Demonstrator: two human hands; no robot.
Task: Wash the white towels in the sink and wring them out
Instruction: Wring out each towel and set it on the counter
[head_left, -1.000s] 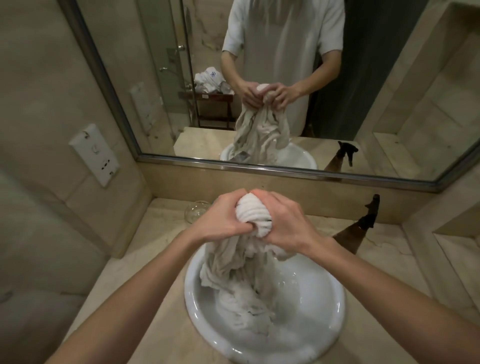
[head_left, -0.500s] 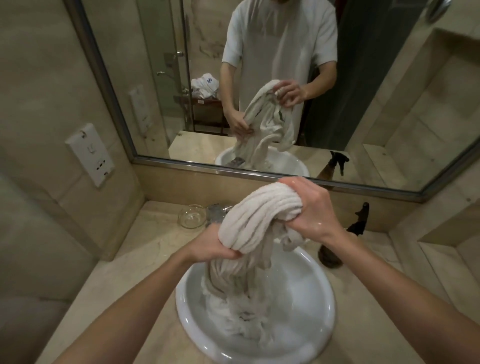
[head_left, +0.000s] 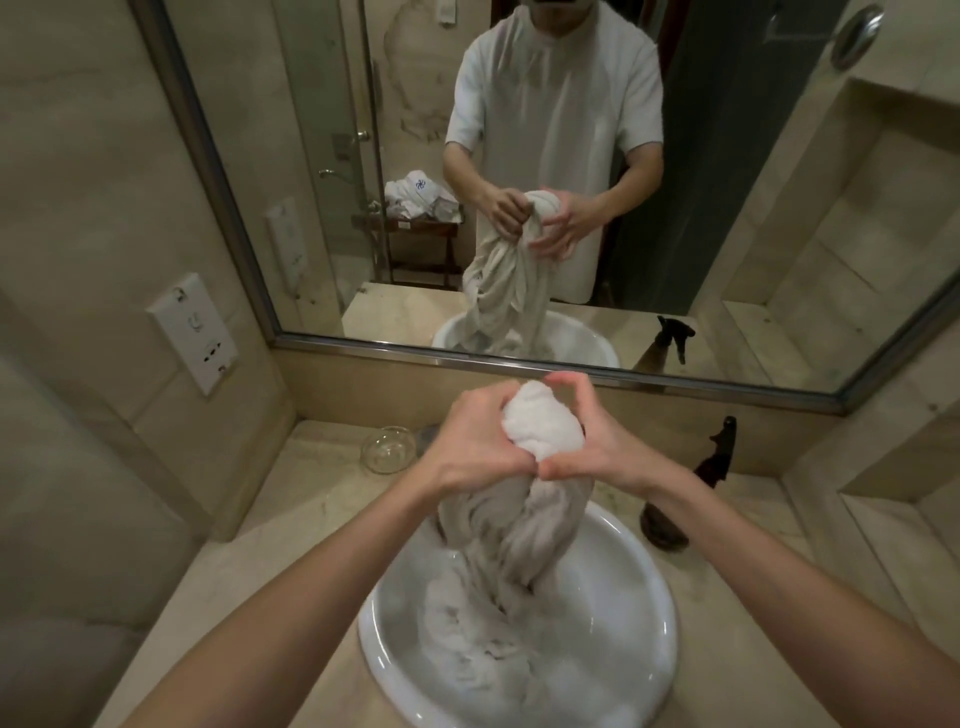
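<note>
A wet white towel (head_left: 519, 530) hangs in twisted folds from my hands down into the round white sink (head_left: 639, 623). Its bunched top end sticks up between both hands above the basin. My left hand (head_left: 478, 452) grips the towel from the left. My right hand (head_left: 587, 441) curls round it from the right, thumb and fingers wrapped on the bunch. The lower part of the towel lies piled in the basin, in water.
A clear glass bowl (head_left: 387, 449) stands on the beige stone counter (head_left: 291, 519) left of the sink. A dark spray bottle (head_left: 691, 483) stands at the right. A wall mirror (head_left: 727, 182) faces me; a white socket plate (head_left: 192, 332) is on the left wall.
Half a second ago my right hand held the towel's end raised high and apart from my left; now both hands are together again, clasping the bunched top at one level.
</note>
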